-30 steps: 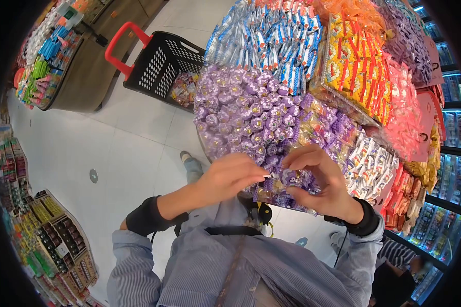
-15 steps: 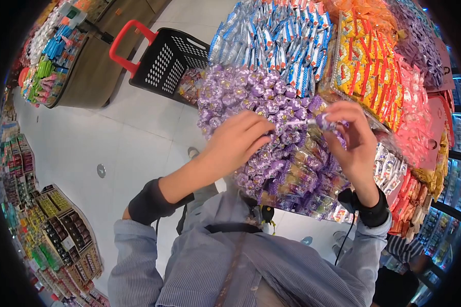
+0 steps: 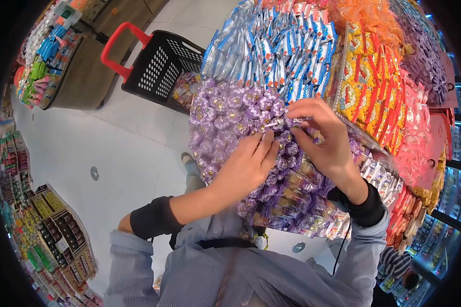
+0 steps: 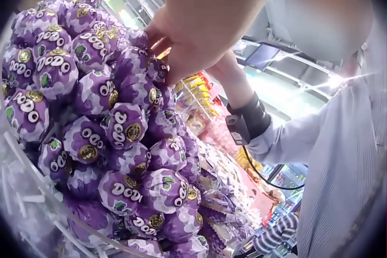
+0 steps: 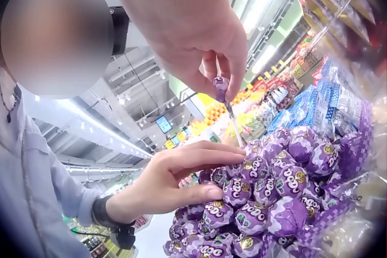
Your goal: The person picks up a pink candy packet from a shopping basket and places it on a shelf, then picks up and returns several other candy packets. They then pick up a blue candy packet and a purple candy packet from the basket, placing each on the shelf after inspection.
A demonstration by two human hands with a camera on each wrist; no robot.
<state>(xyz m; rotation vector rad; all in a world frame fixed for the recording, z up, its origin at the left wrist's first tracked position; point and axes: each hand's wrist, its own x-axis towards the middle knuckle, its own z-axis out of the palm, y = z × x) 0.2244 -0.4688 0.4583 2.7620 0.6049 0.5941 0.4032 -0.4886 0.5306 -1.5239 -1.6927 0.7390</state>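
Between the thumb and fingers of my right hand (image 3: pixel 325 135) is a purple-wrapped lollipop (image 5: pixel 221 87). Its white stick (image 5: pixel 236 130) slants down toward the pile in the right wrist view. My left hand (image 3: pixel 248 163) lies over the heap of purple lollipops (image 3: pixel 225 110), fingers extended and thumb against the wrappers. The stick's lower end is right by the left fingertips (image 5: pixel 233 152). Closer in the left wrist view, the heaped lollipops (image 4: pixel 124 125) show "DODO" on their wrappers, while the left hand (image 4: pixel 196 25) partly hides the right hand (image 4: pixel 233 79).
Blue-and-white packets (image 3: pixel 276 46) border the heap at the back, with yellow-and-red packets (image 3: pixel 366 77) in a clear bin to the right. Purple-patterned bags (image 3: pixel 302 189) lie at the front. A black shopping basket (image 3: pixel 159 64) with a red handle stands on the floor at left.
Both hands rose from the heap's front edge, spreading apart with the lollipop and its stick between them. Since then, my left hand has lowered onto the pile and the right has come back left.
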